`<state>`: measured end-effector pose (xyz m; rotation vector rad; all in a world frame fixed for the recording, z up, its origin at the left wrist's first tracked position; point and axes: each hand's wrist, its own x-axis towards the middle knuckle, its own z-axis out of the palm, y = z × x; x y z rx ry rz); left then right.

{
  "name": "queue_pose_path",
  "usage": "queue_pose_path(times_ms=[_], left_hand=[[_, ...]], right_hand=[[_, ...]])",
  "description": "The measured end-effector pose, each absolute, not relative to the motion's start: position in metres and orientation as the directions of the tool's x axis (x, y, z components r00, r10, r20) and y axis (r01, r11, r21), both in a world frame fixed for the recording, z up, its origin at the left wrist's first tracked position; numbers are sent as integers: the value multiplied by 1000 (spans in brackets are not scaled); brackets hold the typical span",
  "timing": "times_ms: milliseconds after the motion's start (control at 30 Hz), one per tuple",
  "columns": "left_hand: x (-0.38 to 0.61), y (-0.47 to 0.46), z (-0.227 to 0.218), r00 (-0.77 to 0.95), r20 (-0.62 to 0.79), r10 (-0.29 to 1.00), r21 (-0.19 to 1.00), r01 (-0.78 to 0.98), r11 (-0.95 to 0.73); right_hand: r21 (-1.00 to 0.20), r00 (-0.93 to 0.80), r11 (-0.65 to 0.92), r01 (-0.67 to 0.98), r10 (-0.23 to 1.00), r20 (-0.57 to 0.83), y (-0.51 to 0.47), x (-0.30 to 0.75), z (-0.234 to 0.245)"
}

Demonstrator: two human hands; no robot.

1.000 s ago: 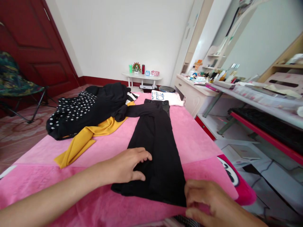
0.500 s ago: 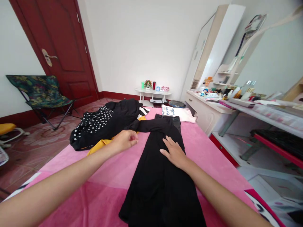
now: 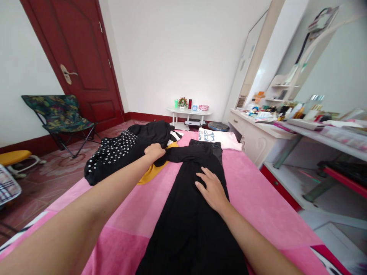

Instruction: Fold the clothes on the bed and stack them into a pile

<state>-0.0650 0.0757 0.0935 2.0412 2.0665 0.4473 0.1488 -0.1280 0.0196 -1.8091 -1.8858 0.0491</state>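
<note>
A black garment (image 3: pixel 183 214) lies on a pink bedspread (image 3: pixel 258 194), extending from centre to six o'clock. The left hand (image 3: pixel 155 151), at its eleven o'clock, is clamped on the sleeve (image 3: pixel 182 153); the right hand (image 3: pixel 212 189), towards two o'clock, rests on it, fingers apart.

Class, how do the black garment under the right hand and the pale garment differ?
The black garment looks plain; the pale garment has a blue print. The black garment stretches long toward the camera; the pale garment lies compact. The right hand rests on the black garment; the pale garment is untouched. Both lie on the pink cover.
</note>
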Motion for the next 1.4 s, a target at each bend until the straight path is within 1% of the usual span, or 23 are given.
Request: queue_pose_path(times_ms=[100, 133, 200, 233, 267, 300, 333, 367, 400, 467, 533, 633, 733, 800, 933, 1000, 1067, 1133, 1200, 1233, 1267, 1367, 1400], left_hand=[[-69, 72, 114, -22, 176, 984, 421, 905, -55], [-69, 65, 124, -9, 240, 971, 446, 889, -102], [-69, 36, 143, 69, 444, 893, 498, 810, -310], [-68, 14, 151, 127, 574, 809, 501, 727, -469], [-68, -12, 156, 209, 691, 692, 469, 598, -650], [-69, -39, 159, 310, 732, 607, 426, 487, -763], [-70, -68, 160, 448, 709, 544, 394, 388, -833], [-73, -95, 158, 592, 646, 482, 385, 293, -875], [-77, -118, 154, 721, 543, 430, 408, 222, -886], [-84, -150, 143, 835, 387, 392, 479, 181, -859], [-88, -158, 132, 853, 308, 421, 504, 229, -833], [-86, -141, 117, 814, 311, 490, 473, 315, -823], [-76, -118, 102, 829, 287, 479, 483, 306, -820], [-68, -109, 90, 845, 247, 474, 530, 292, -796], [-52, -107, 69, 806, 157, 570, 653, 349, -673], [-47, -112, 69, 795, 167, 584, 702, 320, -636], [-45, -120, 77, 794, 226, 564, 748, 230, -623], [-49, -131, 92, 811, 284, 511, 791, 103, -603], [-58, -143, 110, 859, 284, 426, 840, -9, -543], [-63, -148, 118, 897, 244, 368, 872, -37, -487], [-68, -152, 125, 941, 172, 291, 910, -39, -412], [-75, -154, 135, 996, -91, 19, 976, 93, -195], [-72, -151, 134, 990, -138, -14, 976, 134, -169]], right_hand=[[-507, 84, 159, 847, 902, 423, -126, 152, 18], [-568, 124, 186, 801, 878, 462, -125, 154, 18], [-706, 257, 239, 667, 816, 518, -123, 158, 16], [-772, 338, 257, 581, 787, 516, -122, 161, 15], [-831, 418, 270, 486, 764, 492, -121, 164, 13], [-880, 489, 278, 386, 747, 451, -120, 166, 12], [-915, 545, 285, 285, 737, 399, -119, 169, 11], [-937, 586, 292, 191, 732, 347, -119, 171, 10], [-947, 616, 302, 109, 728, 303, -118, 172, 10], [-949, 642, 315, 11, 726, 248, -116, 174, 9], [-953, 638, 303, 10, 732, 239, -114, 173, 8], [-961, 599, 265, 76, 759, 257, -112, 172, 8], [-967, 558, 226, 119, 790, 253, -112, 171, 8], [-966, 544, 218, 136, 799, 257, -112, 171, 7], [-963, 522, 224, 151, 809, 270, -113, 171, 7], [-962, 509, 221, 159, 816, 272, -112, 171, 6], [-962, 498, 215, 168, 824, 271, -112, 172, 7], [-958, 482, 214, 189, 830, 281, -113, 172, 8], [-950, 460, 219, 221, 836, 299, -115, 173, 11], [-947, 447, 218, 235, 841, 304, -116, 173, 12], [-945, 428, 217, 243, 851, 305, -118, 173, 13], [-948, 377, 210, 239, 880, 290, -118, 174, 15], [-952, 377, 197, 236, 884, 276, -117, 175, 16]])
